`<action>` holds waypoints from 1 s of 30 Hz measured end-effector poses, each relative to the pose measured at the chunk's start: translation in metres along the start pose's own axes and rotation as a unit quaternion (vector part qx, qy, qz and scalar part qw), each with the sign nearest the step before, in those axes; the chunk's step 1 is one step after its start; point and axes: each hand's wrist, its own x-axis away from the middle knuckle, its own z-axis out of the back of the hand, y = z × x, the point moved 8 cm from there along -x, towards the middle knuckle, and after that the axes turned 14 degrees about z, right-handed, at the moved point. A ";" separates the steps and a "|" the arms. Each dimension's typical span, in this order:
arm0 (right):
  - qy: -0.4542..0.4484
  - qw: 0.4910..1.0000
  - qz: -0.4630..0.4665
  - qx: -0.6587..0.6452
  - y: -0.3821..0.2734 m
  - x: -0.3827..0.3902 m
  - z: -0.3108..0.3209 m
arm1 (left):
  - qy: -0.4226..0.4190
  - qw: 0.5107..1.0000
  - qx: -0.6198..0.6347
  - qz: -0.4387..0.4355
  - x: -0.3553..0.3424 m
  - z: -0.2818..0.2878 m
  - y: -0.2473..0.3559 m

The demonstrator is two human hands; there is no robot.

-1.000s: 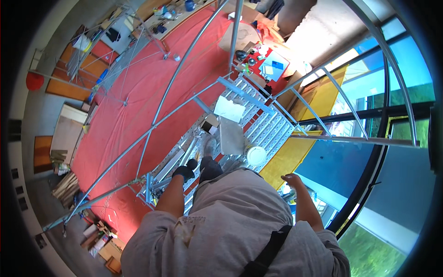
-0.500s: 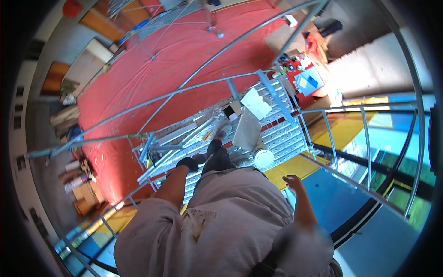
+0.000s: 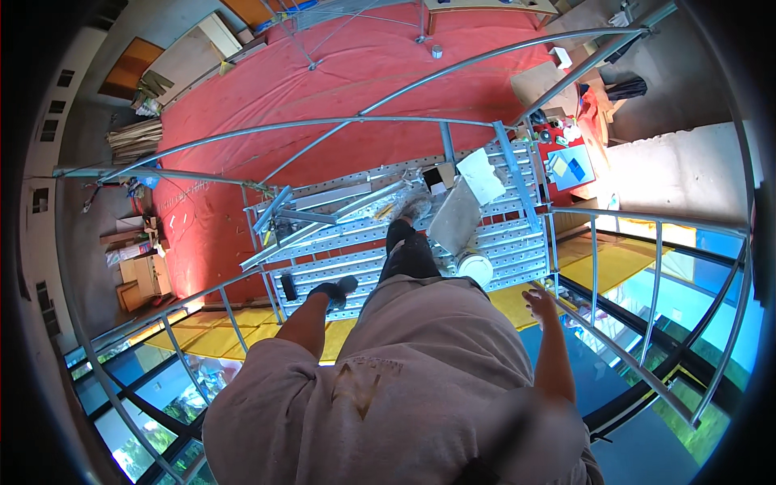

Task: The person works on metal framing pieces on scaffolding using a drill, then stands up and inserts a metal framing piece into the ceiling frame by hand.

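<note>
My left hand point(image 3: 333, 293) hangs beside my body over the perforated metal platform point(image 3: 356, 271). It looks dark, as if gloved, and its fingers cannot be made out. My right hand point(image 3: 537, 301) is bare and held out to the right near the guard rail, fingers apart, with nothing in it. Closest to it on the platform stands a white round bucket point(image 3: 475, 268). Beyond the bucket lie a grey flat board point(image 3: 455, 217) and a broken-edged white sheet point(image 3: 482, 176). My shoe point(image 3: 416, 205) rests on the planks beside the board.
Metal bars point(image 3: 356, 202) and a clear plastic bag lie along the platform. Scaffold tubes point(image 3: 388, 121) cross its far side, and a curved guard rail point(image 3: 659, 220) borders the right. A red sheet point(image 3: 339, 89) covers the floor below. A small black object point(image 3: 288, 287) sits at the platform's left.
My view has swung, so the platform now sits further right and more level. My right hand has risen slightly, its fingers more spread. My left hand stays by my side.
</note>
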 end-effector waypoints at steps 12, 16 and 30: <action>-0.007 0.998 -0.060 0.004 0.016 0.034 -0.026 | 0.023 0.997 -0.067 -0.035 0.021 0.026 -0.011; 0.003 0.994 -0.102 -0.032 0.037 0.057 -0.039 | 0.045 0.995 -0.070 -0.052 0.017 0.054 0.003; 0.008 0.999 -0.052 -0.011 -0.055 0.029 -0.111 | 0.042 0.995 -0.078 -0.046 -0.012 0.135 -0.005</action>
